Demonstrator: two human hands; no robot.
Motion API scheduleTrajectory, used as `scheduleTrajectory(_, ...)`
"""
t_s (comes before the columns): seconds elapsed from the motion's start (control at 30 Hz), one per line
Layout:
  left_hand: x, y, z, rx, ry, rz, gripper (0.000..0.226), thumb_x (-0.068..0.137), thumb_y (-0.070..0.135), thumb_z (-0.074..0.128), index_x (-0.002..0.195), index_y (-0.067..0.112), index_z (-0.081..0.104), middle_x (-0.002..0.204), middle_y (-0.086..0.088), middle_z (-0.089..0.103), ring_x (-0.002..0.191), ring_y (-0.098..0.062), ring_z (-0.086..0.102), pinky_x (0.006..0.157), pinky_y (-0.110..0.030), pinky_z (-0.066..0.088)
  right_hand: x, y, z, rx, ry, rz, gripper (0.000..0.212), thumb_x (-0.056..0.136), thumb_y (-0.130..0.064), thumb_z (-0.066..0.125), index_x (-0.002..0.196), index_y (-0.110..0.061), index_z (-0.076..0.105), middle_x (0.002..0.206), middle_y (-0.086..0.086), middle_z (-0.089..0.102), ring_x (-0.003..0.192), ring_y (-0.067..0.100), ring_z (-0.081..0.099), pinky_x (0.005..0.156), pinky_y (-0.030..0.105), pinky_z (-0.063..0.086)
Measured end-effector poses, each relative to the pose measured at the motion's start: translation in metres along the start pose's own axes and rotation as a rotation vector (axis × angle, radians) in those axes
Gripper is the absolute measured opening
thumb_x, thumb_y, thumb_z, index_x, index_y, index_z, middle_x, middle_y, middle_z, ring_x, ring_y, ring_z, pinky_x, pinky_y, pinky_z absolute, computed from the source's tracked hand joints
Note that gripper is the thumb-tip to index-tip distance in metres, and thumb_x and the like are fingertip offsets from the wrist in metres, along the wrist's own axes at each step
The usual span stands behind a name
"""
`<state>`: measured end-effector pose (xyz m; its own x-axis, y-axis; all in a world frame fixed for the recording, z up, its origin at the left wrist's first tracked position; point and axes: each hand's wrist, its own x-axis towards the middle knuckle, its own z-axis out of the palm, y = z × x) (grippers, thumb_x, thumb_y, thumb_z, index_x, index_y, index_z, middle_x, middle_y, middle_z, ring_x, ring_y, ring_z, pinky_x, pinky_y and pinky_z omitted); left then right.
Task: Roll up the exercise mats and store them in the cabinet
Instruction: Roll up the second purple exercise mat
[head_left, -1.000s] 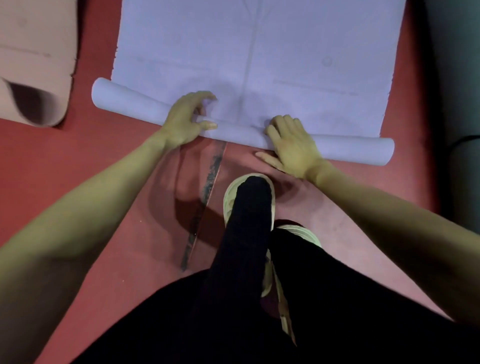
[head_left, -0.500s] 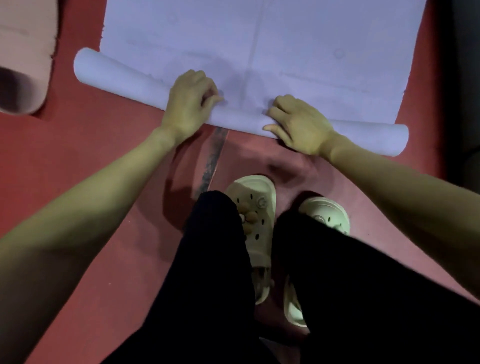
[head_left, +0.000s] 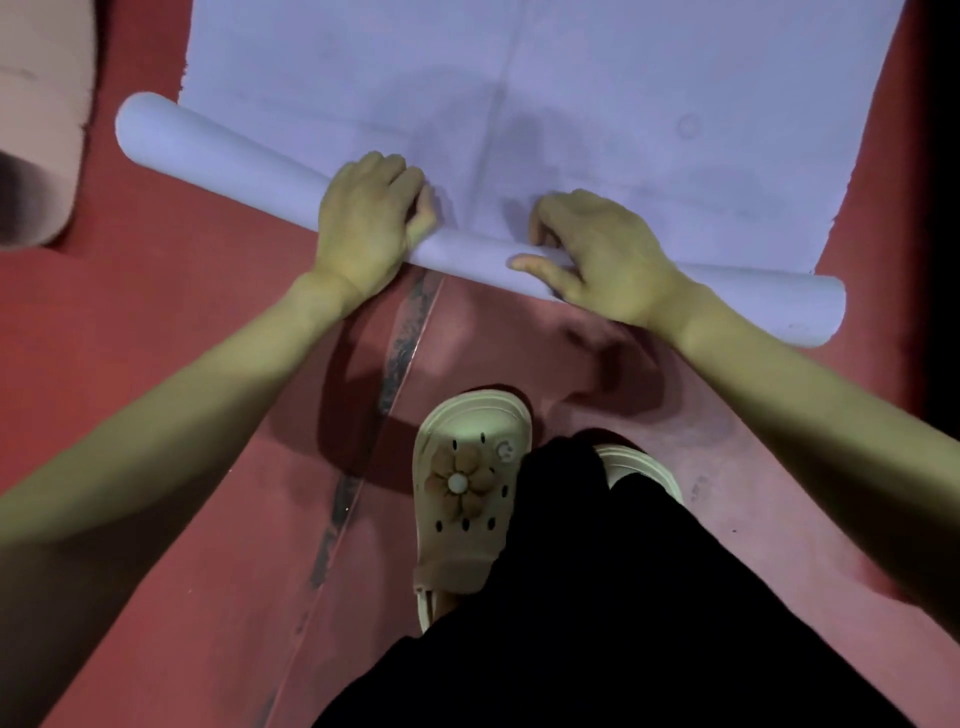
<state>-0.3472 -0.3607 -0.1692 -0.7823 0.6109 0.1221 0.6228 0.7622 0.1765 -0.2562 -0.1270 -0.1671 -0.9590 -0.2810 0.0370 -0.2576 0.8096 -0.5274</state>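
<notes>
On the red floor (head_left: 156, 322), both hands' fingers curl round the lavender mat's roll (head_left: 467, 254).

Matt foam mat (head_left: 597, 78) — red matt floor (head_left: 182, 415).

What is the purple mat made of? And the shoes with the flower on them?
The purple mat looks like soft foam or rubber with a matte finish: it curls into a smooth roll without creasing, and its side edge looks a bit ragged. The cream shoe looks like moulded foam rubber, smooth and slightly dull, with punched holes and a thick rounded sole. The flower could be plastic or rubber; I cannot tell which.
</notes>
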Motion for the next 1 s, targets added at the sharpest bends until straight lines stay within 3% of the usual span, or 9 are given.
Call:
scheduleTrajectory(0.17, 0.021, 0.002, -0.002, -0.076, -0.12, -0.114, 0.035, 0.095, 0.032, 0.038, 0.066, 0.012, 0.042, 0.067, -0.008, 0.048, 0.067, -0.028, 0.043, 0.06, -0.036, 0.025, -0.01, -0.03, 0.027, -0.355, 0.237, 0.205, 0.035, 0.095, -0.035, 0.047, 0.091, -0.002, 0.059, 0.09, 0.019, 0.057, 0.079, 0.035, 0.054, 0.067, 0.043, 0.038)
scheduleTrajectory(0.33, 0.021, -0.001, 0.002, -0.103, -0.083, -0.156, 0.034, 0.097, 0.029, 0.039, 0.068, 0.012, 0.041, 0.07, -0.008, 0.046, 0.069, -0.026, 0.04, 0.061, -0.035, 0.024, -0.005, -0.023, 0.031, -0.483, 0.213, 0.135, 0.052, 0.096, -0.055, 0.043, 0.094, -0.004, 0.053, 0.09, 0.018, 0.057, 0.078, 0.032, 0.052, 0.069, 0.042, 0.035)
scheduleTrajectory(0.43, 0.02, -0.001, 0.003, -0.147, 0.005, -0.097, 0.029, 0.098, 0.025, 0.039, 0.071, 0.013, 0.039, 0.072, -0.017, 0.048, 0.07, -0.033, 0.044, 0.063, -0.032, 0.02, 0.001, -0.015, 0.029, -0.44, 0.18, 0.081, 0.053, 0.096, -0.054, 0.042, 0.095, -0.003, 0.055, 0.088, 0.018, 0.057, 0.077, 0.033, 0.053, 0.066, 0.04, 0.041)
scheduleTrajectory(0.53, 0.014, -0.001, -0.001, -0.153, 0.056, 0.008, 0.03, 0.098, 0.023, 0.045, 0.075, 0.004, 0.047, 0.076, -0.02, 0.048, 0.072, -0.034, 0.046, 0.066, -0.041, 0.029, 0.004, -0.014, 0.024, -0.368, 0.111, 0.097, 0.054, 0.097, -0.052, 0.038, 0.099, -0.001, 0.056, 0.091, 0.02, 0.057, 0.079, 0.035, 0.054, 0.066, 0.041, 0.043)
scheduleTrajectory(0.67, -0.001, -0.016, -0.017, -0.083, -0.135, 0.255, 0.052, 0.096, 0.047, 0.047, 0.108, -0.003, 0.055, 0.095, -0.021, 0.049, 0.085, -0.032, 0.044, 0.076, -0.044, 0.036, 0.016, -0.012, 0.009, -0.249, -0.018, 0.139, 0.058, 0.096, -0.054, 0.03, 0.109, -0.002, 0.053, 0.103, 0.02, 0.052, 0.092, 0.037, 0.053, 0.069, 0.041, 0.041)
scheduleTrajectory(0.73, 0.002, -0.024, -0.022, -0.101, -0.203, 0.32, 0.055, 0.097, 0.05, 0.045, 0.118, 0.0, 0.052, 0.1, -0.022, 0.05, 0.087, -0.034, 0.045, 0.079, -0.045, 0.038, 0.02, -0.008, 0.005, -0.204, -0.04, 0.138, 0.061, 0.094, -0.055, 0.027, 0.111, -0.002, 0.052, 0.107, 0.02, 0.05, 0.096, 0.037, 0.051, 0.072, 0.042, 0.04)
scheduleTrajectory(0.83, 0.019, -0.029, -0.022, -0.158, -0.259, 0.351, 0.046, 0.096, 0.047, 0.045, 0.112, 0.005, 0.049, 0.095, -0.021, 0.049, 0.079, -0.03, 0.043, 0.075, -0.041, 0.036, 0.024, -0.006, 0.008, -0.254, -0.014, 0.129, 0.061, 0.097, -0.053, 0.027, 0.103, 0.001, 0.055, 0.103, 0.023, 0.051, 0.091, 0.038, 0.051, 0.073, 0.045, 0.043)
scheduleTrajectory(0.93, 0.036, -0.036, -0.022, -0.259, -0.359, 0.293, 0.063, 0.09, 0.061, 0.042, 0.099, 0.0, 0.057, 0.088, -0.012, 0.045, 0.077, -0.02, 0.037, 0.071, -0.027, 0.027, 0.023, -0.005, 0.015, -0.416, 0.086, 0.176, 0.059, 0.097, -0.052, 0.033, 0.093, 0.002, 0.058, 0.092, 0.024, 0.055, 0.081, 0.037, 0.053, 0.071, 0.044, 0.042)
scheduleTrajectory(1.0, 0.044, -0.039, -0.02, -0.316, -0.42, 0.253, 0.065, 0.082, 0.064, 0.046, 0.096, 0.002, 0.059, 0.087, -0.005, 0.042, 0.079, -0.019, 0.04, 0.07, -0.027, 0.026, 0.02, -0.008, 0.017, -0.451, 0.132, 0.229, 0.06, 0.096, -0.055, 0.035, 0.094, 0.001, 0.057, 0.09, 0.022, 0.055, 0.079, 0.035, 0.053, 0.071, 0.043, 0.042)
